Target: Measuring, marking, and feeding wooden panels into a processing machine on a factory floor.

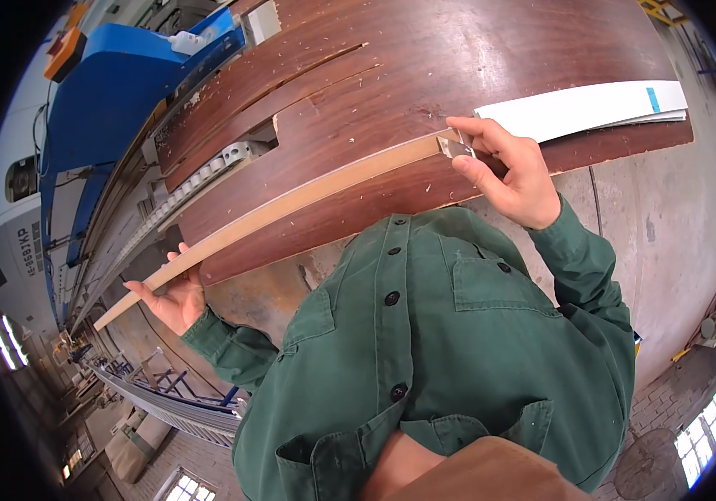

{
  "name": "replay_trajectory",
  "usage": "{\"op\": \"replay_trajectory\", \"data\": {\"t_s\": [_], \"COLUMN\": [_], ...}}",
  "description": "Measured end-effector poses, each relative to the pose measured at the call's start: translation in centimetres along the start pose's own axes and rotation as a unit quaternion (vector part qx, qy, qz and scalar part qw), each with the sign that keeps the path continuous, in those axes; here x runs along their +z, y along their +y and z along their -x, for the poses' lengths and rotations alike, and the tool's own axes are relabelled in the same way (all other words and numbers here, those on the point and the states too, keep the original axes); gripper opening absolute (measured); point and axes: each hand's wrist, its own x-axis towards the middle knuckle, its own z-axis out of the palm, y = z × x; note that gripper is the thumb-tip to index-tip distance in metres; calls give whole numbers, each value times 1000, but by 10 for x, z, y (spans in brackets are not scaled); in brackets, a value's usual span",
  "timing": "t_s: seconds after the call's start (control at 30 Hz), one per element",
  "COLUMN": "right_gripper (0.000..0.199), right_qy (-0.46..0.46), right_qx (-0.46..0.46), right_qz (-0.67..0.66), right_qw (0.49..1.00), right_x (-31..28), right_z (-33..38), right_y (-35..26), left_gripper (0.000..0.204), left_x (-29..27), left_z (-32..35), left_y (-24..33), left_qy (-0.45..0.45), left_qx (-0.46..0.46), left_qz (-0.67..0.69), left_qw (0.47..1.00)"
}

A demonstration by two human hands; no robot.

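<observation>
A long, narrow board strip (291, 202) with a tan edge slants across in front of me, from lower left to upper right. My left hand (176, 296) grips it near its left end, thumb on the near side and fingers on the far side. At the other end, my right hand (508, 171) is closed, thumb and forefinger pinching a small shiny flat piece (456, 149), perhaps metal, against the strip's end. Its exact kind is too small to tell. Beneath the strip lies a dark red-brown wood-grain tabletop (391, 92).
White panels (592, 108) with a blue mark lie stacked at the right end of the tabletop. A blue machine (111, 79) stands at the far left, with a roller rail (199, 179) along the table. A metal roller rack (166, 409) is at lower left. Wood chips dot the tabletop.
</observation>
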Motion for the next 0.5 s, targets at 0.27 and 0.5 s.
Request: {"op": "replay_trajectory", "data": {"t_s": [0.27,0.5], "right_gripper": [32,24], "right_qy": [-1,-22], "right_qx": [-7,7], "right_qz": [10,3], "right_qw": [1000,1000], "right_x": [7,7], "right_z": [-11,-15], "right_y": [1,6], "left_gripper": [89,72], "left_x": [-7,-20], "left_z": [-2,-12], "left_y": [-10,-4], "left_qy": [45,32], "left_qx": [0,25], "left_qz": [17,18], "left_qw": [999,999]}}
